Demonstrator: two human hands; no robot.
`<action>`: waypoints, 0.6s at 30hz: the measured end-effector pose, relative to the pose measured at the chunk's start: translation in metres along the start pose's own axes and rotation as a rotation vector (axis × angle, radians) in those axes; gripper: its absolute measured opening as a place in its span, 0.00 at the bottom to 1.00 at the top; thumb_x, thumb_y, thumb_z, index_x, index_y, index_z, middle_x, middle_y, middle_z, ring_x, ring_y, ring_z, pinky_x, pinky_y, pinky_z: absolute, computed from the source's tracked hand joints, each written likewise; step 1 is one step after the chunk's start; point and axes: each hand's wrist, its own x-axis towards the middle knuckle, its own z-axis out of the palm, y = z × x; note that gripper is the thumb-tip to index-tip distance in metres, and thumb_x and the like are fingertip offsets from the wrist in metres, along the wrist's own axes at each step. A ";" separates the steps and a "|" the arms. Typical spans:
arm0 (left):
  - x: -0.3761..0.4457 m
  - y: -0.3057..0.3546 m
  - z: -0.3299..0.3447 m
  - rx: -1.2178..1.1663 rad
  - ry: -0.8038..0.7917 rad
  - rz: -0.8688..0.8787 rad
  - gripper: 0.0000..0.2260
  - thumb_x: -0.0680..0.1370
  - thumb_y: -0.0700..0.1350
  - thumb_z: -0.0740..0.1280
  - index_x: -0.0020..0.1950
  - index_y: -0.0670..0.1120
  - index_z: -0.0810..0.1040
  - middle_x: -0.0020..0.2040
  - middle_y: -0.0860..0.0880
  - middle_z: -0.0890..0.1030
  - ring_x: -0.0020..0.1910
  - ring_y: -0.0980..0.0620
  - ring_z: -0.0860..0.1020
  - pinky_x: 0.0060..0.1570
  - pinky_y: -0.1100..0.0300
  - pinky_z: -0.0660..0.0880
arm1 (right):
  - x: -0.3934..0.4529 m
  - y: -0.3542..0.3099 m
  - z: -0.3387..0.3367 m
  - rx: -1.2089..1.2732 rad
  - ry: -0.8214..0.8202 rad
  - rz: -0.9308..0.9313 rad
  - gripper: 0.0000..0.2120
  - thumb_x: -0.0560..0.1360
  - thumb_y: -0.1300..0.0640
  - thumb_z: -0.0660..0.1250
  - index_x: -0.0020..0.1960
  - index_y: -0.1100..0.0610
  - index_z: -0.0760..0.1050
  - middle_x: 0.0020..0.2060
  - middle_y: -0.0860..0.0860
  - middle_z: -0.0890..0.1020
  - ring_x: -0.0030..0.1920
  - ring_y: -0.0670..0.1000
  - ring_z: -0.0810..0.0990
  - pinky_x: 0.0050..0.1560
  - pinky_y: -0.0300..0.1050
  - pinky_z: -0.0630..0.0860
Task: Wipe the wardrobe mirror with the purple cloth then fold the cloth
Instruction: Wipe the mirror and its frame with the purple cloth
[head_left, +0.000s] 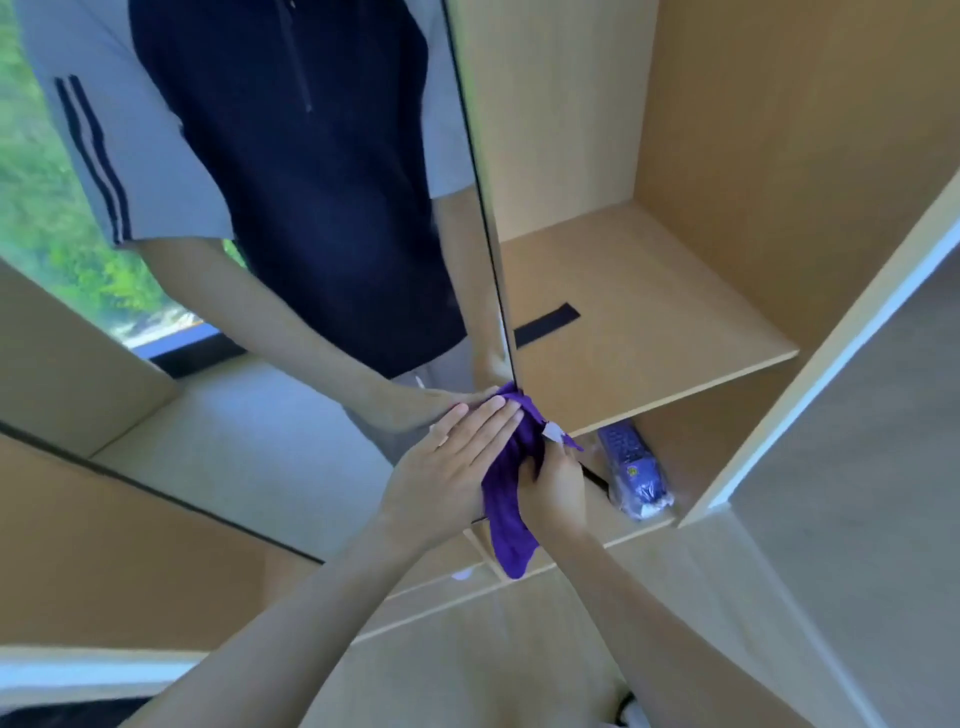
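The wardrobe mirror (218, 415) fills the left half of the view and reflects a person's torso and arms. A purple cloth (511, 499) with a small white tag hangs at the mirror's lower right corner. My left hand (457, 457) lies flat with straight fingers against the cloth's left side, close to the mirror surface. My right hand (553, 486) is closed around the cloth's right side, just beside the mirror's dark edge. The cloth's lower end dangles free below both hands.
Right of the mirror are open wooden wardrobe shelves (649, 322); a black strip (545, 325) lies on the upper one. A dark blue remote in a plastic wrap (634, 470) rests on the lower shelf near my right hand. A wooden door panel (831, 338) angles in on the right.
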 end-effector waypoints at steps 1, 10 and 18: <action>-0.001 0.008 0.003 -0.016 -0.023 -0.031 0.28 0.81 0.41 0.44 0.80 0.41 0.64 0.81 0.46 0.62 0.80 0.48 0.62 0.79 0.49 0.59 | 0.003 0.007 0.001 -0.009 -0.017 0.007 0.11 0.75 0.70 0.59 0.44 0.54 0.67 0.31 0.41 0.68 0.29 0.42 0.67 0.33 0.38 0.59; -0.004 0.082 0.015 -0.231 -0.409 -0.318 0.41 0.69 0.43 0.63 0.82 0.38 0.58 0.83 0.42 0.55 0.83 0.43 0.51 0.80 0.42 0.52 | -0.015 0.062 0.036 0.128 -0.005 0.187 0.12 0.75 0.69 0.63 0.58 0.64 0.76 0.46 0.48 0.73 0.46 0.49 0.72 0.43 0.33 0.62; -0.039 0.078 0.008 -0.348 -0.636 -0.371 0.40 0.75 0.41 0.62 0.84 0.46 0.47 0.84 0.48 0.40 0.82 0.45 0.37 0.80 0.42 0.40 | 0.008 0.104 0.051 0.054 -0.172 0.523 0.08 0.80 0.63 0.59 0.42 0.60 0.73 0.35 0.51 0.75 0.42 0.55 0.75 0.42 0.44 0.67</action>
